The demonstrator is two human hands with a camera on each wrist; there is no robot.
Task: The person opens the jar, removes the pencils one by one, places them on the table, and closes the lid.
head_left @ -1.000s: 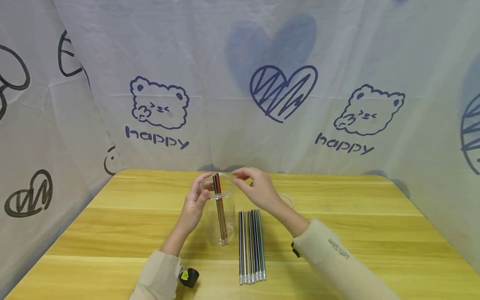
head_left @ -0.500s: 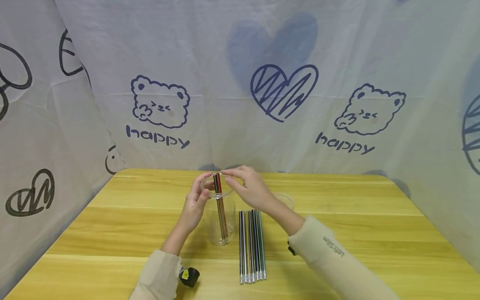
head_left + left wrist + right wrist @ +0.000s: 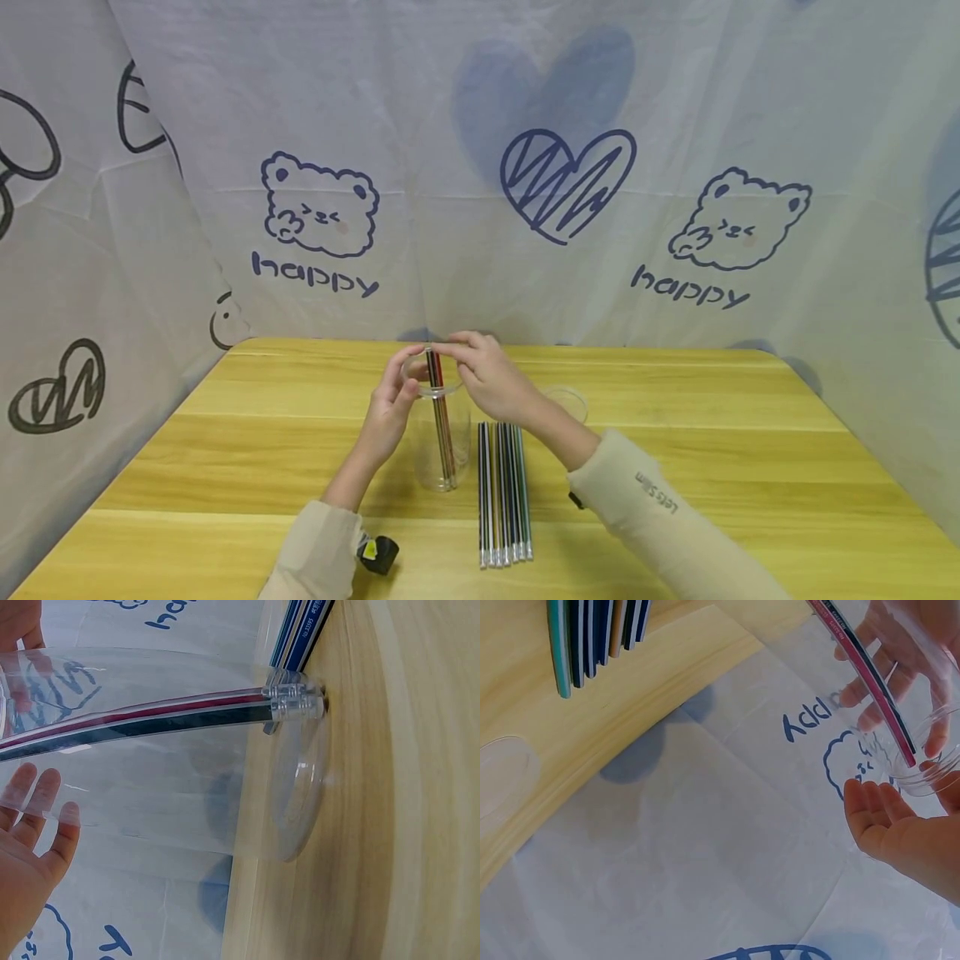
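Observation:
A tall clear plastic jar [image 3: 423, 437] stands upright on the table. Two pencils [image 3: 442, 433], one dark and one red, lean inside it; the left wrist view shows their lower ends at the jar's base. My left hand [image 3: 388, 408] holds the jar near its rim, thumb on the near side and fingers around the far left. My right hand [image 3: 495, 379] is at the right of the mouth, its index finger stretched across to the pencil tops. In the right wrist view, its other fingers [image 3: 877, 806] bend loosely with nothing in them. Whether the fingertip touches the pencils is unclear.
Several pencils [image 3: 504, 492] lie side by side right of the jar, their silver ends toward me. A clear round lid [image 3: 586, 406] lies behind my right wrist, partly covered. A white printed cloth [image 3: 465, 275] hangs behind the wooden table [image 3: 712, 500].
My right hand has moved left, from beside the rim to over the jar's mouth, its index finger reaching the pencil tops. The left hand, jar and pencils stay put.

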